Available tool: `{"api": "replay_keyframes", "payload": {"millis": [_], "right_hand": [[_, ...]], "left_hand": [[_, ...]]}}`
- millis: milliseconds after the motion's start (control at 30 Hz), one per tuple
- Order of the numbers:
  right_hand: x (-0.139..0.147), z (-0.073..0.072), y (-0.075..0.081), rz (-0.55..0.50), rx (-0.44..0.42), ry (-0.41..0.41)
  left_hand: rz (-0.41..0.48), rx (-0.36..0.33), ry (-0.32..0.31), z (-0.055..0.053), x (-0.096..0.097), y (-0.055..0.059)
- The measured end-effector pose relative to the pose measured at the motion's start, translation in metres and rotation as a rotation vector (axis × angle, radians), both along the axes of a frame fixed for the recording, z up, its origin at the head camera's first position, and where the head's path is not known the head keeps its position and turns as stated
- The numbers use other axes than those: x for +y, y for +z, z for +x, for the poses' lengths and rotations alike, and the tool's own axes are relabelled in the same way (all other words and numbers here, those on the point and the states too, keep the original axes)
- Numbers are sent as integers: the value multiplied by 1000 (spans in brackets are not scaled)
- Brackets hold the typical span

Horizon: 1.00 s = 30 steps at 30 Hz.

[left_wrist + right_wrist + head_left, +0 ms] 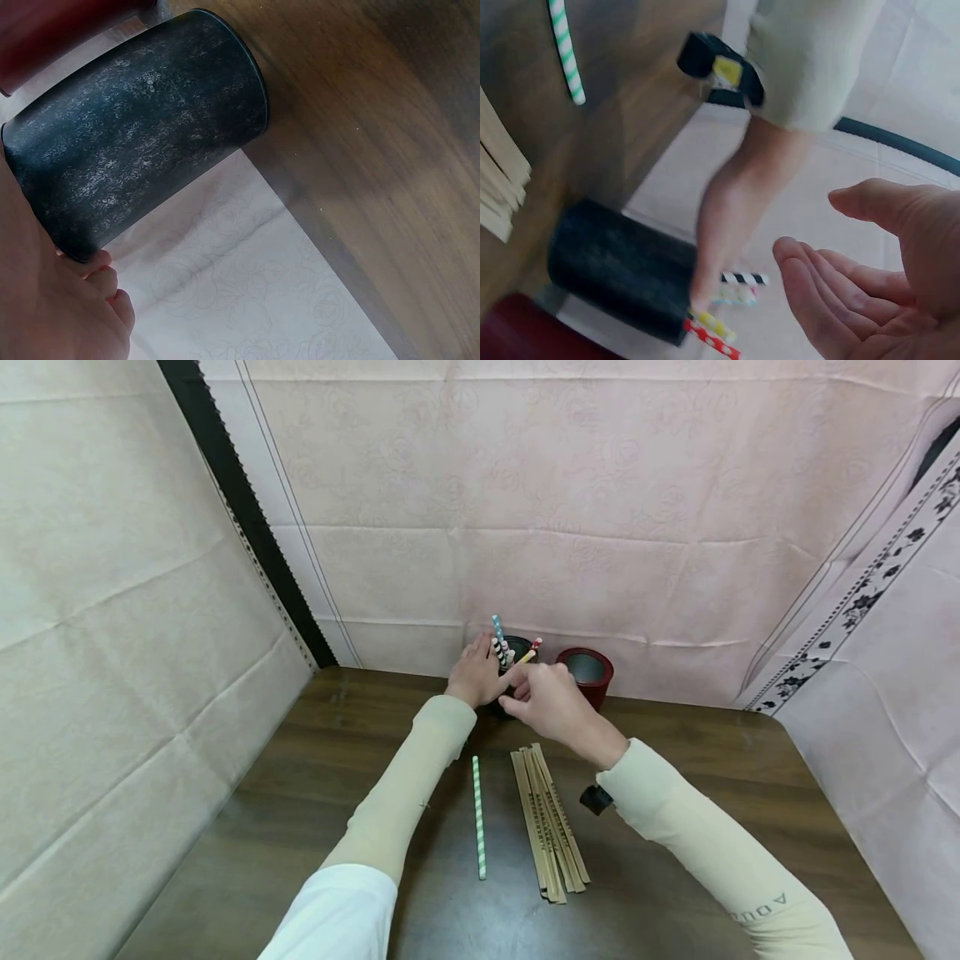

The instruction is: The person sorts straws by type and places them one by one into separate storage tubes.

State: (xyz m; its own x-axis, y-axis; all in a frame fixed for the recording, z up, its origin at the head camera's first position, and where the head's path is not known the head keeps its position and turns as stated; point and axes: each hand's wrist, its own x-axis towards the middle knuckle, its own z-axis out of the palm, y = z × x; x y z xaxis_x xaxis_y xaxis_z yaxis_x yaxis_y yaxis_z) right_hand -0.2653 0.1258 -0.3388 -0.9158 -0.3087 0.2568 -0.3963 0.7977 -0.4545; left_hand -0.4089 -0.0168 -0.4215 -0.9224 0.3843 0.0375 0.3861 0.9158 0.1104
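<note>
A black cup [135, 135] stands near the back edge of the table, holding several striped paper straws, among them a blue one [497, 627], a black-and-white one [742, 279] and a red one [714, 341]. My left hand [475, 677] holds this cup at its upper rim from the left, fingertips showing past the rim in the left wrist view. Just in front of the cup's right side is my right hand [555, 703], its fingers loosely bent and nothing between them in the right wrist view [862, 277]. A green-and-white striped straw [479, 818] lies on the table between my forearms.
A dark red cup [594, 692] stands right beside the black one. Several flat brown paper strips with print [551, 827] lie in a fanned pile on the wooden table [300, 852]. Pale cloth [585, 485] hangs behind and along both sides.
</note>
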Motion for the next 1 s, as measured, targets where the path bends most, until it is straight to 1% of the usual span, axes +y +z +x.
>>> {"api": "replay_keyframes", "payload": {"millis": [133, 267, 367, 533, 667, 900, 1000], "right_hand": [[-4, 3, -16, 28, -90, 11], [-8, 7, -34, 21, -168, 33], [-12, 8, -48, 13, -191, 59], [-18, 10, -70, 9, -211, 81], [-24, 12, -84, -2, -253, 80], [-32, 15, -107, 9, -313, 72], [-36, 15, -117, -3, -334, 74]], "left_hand": [[13, 8, 9, 1, 0, 1], [11, 8, 11, 3, 1, 1], [11, 8, 10, 3, 1, 1], [16, 13, 7, 4, 1, 2], [14, 23, 1, 4, 1, 3], [-1, 17, 1, 4, 1, 3], [1, 22, 1, 3, 1, 2]]}}
